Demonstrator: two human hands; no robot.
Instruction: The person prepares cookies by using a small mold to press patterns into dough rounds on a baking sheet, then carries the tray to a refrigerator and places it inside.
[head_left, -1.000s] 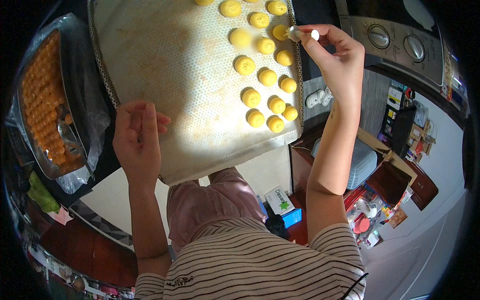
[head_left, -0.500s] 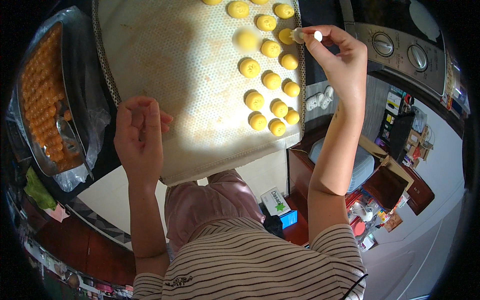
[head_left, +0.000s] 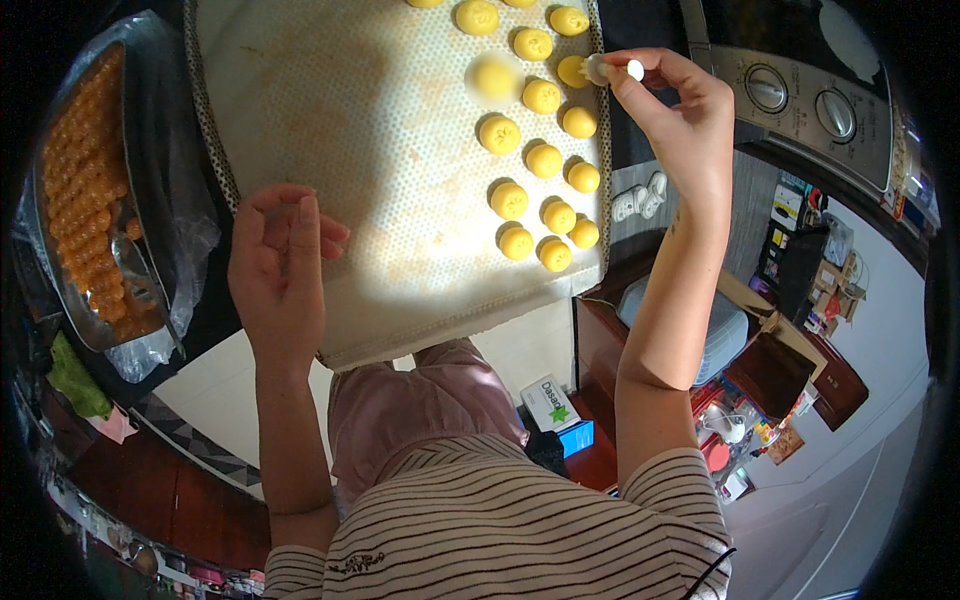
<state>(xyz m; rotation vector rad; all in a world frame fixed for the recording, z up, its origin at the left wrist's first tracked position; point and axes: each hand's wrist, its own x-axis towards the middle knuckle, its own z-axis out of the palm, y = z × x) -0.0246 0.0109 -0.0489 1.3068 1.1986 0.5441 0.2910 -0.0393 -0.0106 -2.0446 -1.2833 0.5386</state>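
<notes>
Rows of yellow dough balls lie on the right side of a pale dotted baking mat; several carry stamped marks on top. At the mat's right edge, my right hand pinches a small plunger stamp with a white knob. The stamp's tip meets a flattened yellow dough ball; the contact itself is partly hidden. Over the mat's left edge hovers my left hand, fingers loosely curled and thumb apart, with nothing visible in it. One ball left of the rows looks blurred.
On the left, a metal tray of orange-brown balls sits on clear plastic film. A panel with two knobs stands at the upper right. Below it are white shoes and an open cardboard box.
My left hand has shifted very slightly upward. My right hand and the stamp stay nearly where they were, and the dough balls have not moved.
</notes>
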